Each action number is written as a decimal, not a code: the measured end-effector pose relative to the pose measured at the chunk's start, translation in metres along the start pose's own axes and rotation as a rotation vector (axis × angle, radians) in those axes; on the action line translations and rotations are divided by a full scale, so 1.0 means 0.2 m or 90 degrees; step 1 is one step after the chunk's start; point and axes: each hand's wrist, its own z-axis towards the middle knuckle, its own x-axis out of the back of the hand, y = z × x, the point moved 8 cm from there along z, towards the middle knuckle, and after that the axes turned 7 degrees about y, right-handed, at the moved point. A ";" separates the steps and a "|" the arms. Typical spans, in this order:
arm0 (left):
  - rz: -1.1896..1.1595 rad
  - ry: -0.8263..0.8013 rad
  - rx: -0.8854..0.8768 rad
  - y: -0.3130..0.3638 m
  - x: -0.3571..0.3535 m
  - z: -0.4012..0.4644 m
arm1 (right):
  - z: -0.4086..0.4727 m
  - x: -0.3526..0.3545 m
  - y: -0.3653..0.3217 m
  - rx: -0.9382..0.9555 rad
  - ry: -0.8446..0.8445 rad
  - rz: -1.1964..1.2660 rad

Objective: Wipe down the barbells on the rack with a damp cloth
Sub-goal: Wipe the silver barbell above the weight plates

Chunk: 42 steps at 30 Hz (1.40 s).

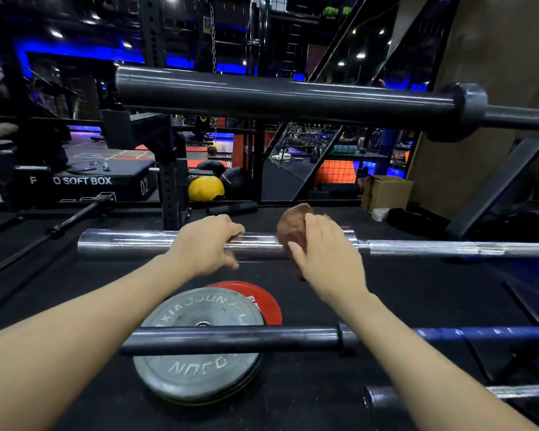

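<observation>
- The left hand gripped the chrome barbell sleeve, fingers curled over its top, steadying it.
- Just to the right of those fingers, the right hand held a brown cloth wrapped round the same sleeve, fingers closed on it, near the collar.
- A dark barbell sat above and beyond both hands; another black barbell lay nearer the person, below the wrists.
- Grey weight plates and a red plate lay on the floor beneath the forearms.
- Risk, as a judgement: the sleeve may spin under the cloth, so wiping would slip unless the left grip held firm.
- The forearms could knock the near bar while reaching across.
</observation>
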 end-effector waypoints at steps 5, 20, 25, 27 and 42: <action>0.015 0.035 0.001 0.02 -0.01 0.02 | 0.04 -0.07 -0.08 -0.094 0.015 0.005; 0.046 0.061 0.007 0.04 0.02 0.00 | 0.07 -0.08 -0.20 -0.037 -0.011 0.041; -0.043 0.003 0.049 0.02 0.01 0.00 | 0.13 -0.13 -0.21 0.005 -0.173 0.134; -0.301 -0.024 0.137 0.02 0.05 0.01 | 0.13 -0.12 -0.18 0.021 -0.214 0.188; -0.248 0.074 0.031 0.55 -0.05 0.21 | -0.01 -0.03 0.43 -0.071 -0.243 0.228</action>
